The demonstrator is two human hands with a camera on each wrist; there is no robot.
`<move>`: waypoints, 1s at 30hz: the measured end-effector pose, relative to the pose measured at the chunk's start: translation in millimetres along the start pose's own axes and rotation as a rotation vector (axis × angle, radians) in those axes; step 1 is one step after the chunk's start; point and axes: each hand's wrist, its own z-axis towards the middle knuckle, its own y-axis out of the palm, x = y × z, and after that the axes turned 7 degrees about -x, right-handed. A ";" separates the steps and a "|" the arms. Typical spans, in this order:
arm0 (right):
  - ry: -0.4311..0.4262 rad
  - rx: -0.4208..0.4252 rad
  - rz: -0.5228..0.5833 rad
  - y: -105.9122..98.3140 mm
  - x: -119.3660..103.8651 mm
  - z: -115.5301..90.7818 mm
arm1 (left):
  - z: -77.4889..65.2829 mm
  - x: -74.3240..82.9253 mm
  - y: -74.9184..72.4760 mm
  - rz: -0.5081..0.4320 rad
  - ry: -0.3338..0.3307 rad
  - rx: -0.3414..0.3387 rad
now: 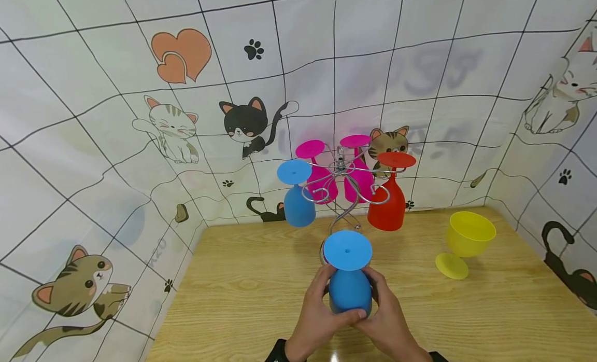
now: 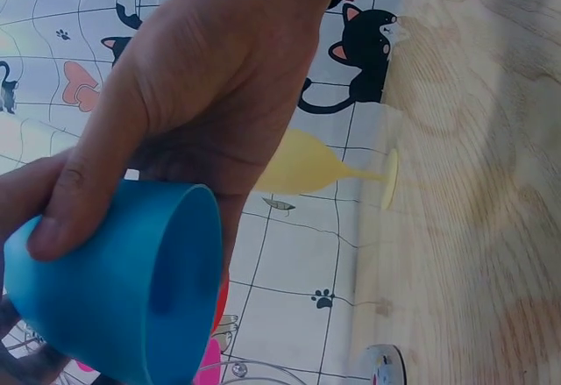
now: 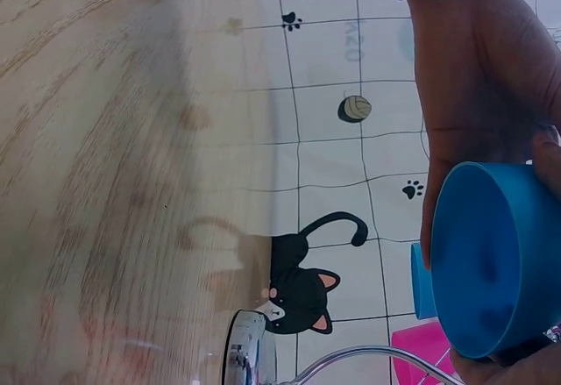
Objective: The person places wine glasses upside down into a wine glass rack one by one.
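Upside down between both hands is a blue plastic goblet (image 1: 350, 289), its round foot on top and its open rim facing down. My left hand (image 1: 314, 315) grips the bowl from the left, the thumb across the near side. From the other side my right hand (image 1: 389, 323) holds the same bowl, fingers wrapped round it. Both wrist views show the goblet's open mouth above the wooden table (image 2: 473, 227). Just beyond it stands a curly metal stemware rack (image 1: 341, 167). Its base is partly hidden behind the held goblet.
Upside down on the rack hang another blue goblet (image 1: 300, 206), two pink goblets (image 1: 322, 180) and a red goblet (image 1: 387, 209). To the right, a yellow goblet (image 1: 468, 237) stands upright on the table. A cat-print sheet (image 1: 326, 82) covers the walls behind and beside the table.
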 end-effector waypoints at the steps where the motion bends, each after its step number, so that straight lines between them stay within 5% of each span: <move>1: 0.002 0.000 -0.002 0.0 0.3 -0.1 | 0.1 0.0 -0.2 0.001 -0.006 -0.001; 22: -0.023 -0.015 -0.068 -4.5 2.5 1.5 | 8.8 0.4 -1.9 0.048 0.050 -0.014; 30: -0.044 -0.130 -0.176 -11.4 18.4 10.9 | 19.7 4.3 -16.4 0.064 0.118 0.048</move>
